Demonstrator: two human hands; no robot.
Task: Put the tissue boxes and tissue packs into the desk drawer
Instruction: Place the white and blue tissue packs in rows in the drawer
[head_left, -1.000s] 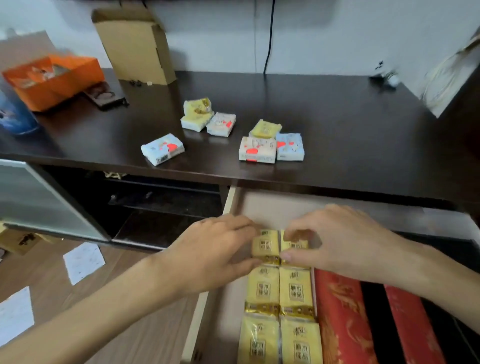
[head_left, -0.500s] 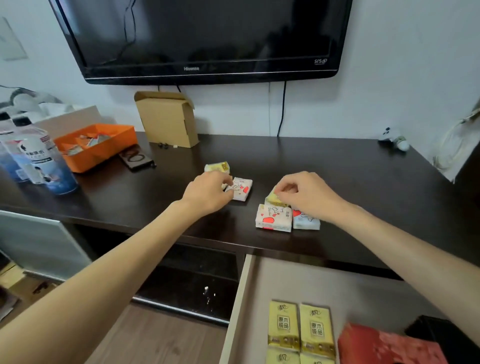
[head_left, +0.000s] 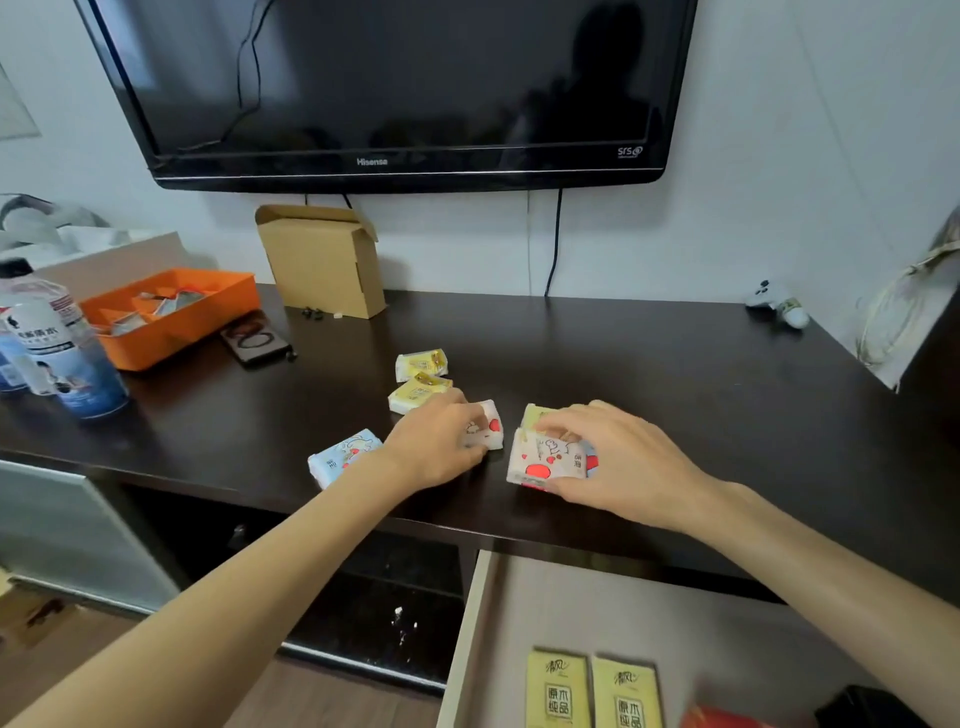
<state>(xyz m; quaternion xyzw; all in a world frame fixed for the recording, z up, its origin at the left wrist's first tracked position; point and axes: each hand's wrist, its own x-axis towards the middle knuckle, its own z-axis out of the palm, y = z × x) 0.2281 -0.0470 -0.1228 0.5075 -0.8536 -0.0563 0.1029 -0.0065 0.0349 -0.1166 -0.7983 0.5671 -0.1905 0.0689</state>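
Several small tissue packs lie on the dark desk top (head_left: 649, 364). My left hand (head_left: 434, 447) grips a white pack with red hearts (head_left: 491, 428). My right hand (head_left: 618, 460) grips a white pack with red spots (head_left: 545, 460), tilted up on its edge; a yellow pack (head_left: 532, 415) and a blue one lie half hidden behind it. Two yellow packs (head_left: 420, 389) sit further back, and a blue pack (head_left: 343, 457) lies by my left wrist. The open drawer (head_left: 467, 639) below holds yellow packs (head_left: 592, 691) and a red box (head_left: 722, 719).
A wall-mounted TV (head_left: 395, 88) hangs above the desk. A cardboard box (head_left: 322, 260), an orange tray (head_left: 171, 312), a dark phone-like item (head_left: 257, 340) and bottles (head_left: 57, 348) stand at the back left. A small white toy (head_left: 779, 304) sits at the back right.
Both hands left the yellow packs in the drawer and rose to the desk top. My left hand now grips the hearts pack and my right has tipped the red-spotted pack up.
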